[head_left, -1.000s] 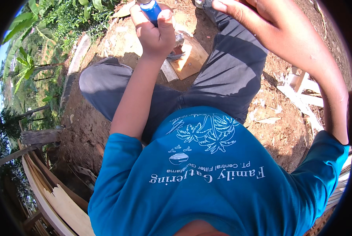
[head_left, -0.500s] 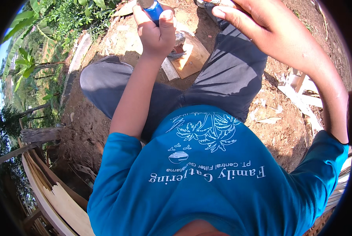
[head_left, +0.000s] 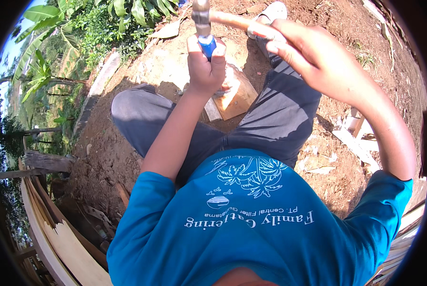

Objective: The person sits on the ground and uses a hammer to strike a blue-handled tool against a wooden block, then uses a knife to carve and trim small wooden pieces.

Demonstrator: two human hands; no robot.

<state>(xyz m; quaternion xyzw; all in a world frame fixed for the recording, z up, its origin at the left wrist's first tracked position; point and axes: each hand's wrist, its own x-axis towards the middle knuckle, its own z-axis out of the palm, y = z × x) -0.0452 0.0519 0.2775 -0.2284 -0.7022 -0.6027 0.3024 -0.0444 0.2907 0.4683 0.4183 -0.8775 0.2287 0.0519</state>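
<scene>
My left hand (head_left: 206, 71) is closed in a fist around a blue cylindrical handle (head_left: 207, 46), held upright. The lower part of that tool is hidden by the hand, so I cannot tell its kind. My right hand (head_left: 313, 57) grips a hammer (head_left: 232, 20) by the end of its light wooden handle. The hammer's metal head is right at the top of the blue handle, seemingly touching it. Below and beyond the left hand, a brown wooden board (head_left: 237, 97) lies on the ground between my legs, partly covered by the hand.
My bent legs in dark grey trousers (head_left: 280, 100) frame the board. Wood scraps (head_left: 359, 140) lie on the bare soil to the right. Long split planks (head_left: 68, 243) are at the lower left. Green plants (head_left: 113, 33) grow at the far left.
Both hands, the board and my legs appear lower in the picture. More of the hammer, including its head and wooden handle, has come into view. Both grips stay closed.
</scene>
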